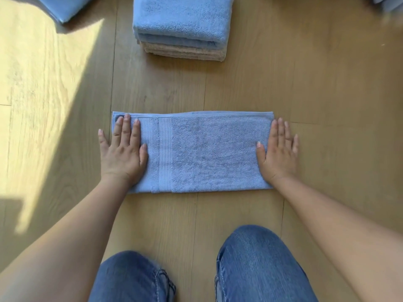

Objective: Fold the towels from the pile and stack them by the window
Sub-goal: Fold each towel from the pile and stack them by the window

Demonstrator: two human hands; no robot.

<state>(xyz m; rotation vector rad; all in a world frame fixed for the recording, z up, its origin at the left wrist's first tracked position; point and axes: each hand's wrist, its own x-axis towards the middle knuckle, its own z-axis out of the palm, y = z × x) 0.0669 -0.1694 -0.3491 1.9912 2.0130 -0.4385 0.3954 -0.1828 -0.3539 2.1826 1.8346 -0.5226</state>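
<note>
On the wooden floor (239, 83), flat left hand (122, 153) and right hand (280, 151) press a folded blue towel (205, 153).

Blue towel (209, 153) folded flat on floor; folded stack (181, 27) beyond.
</note>
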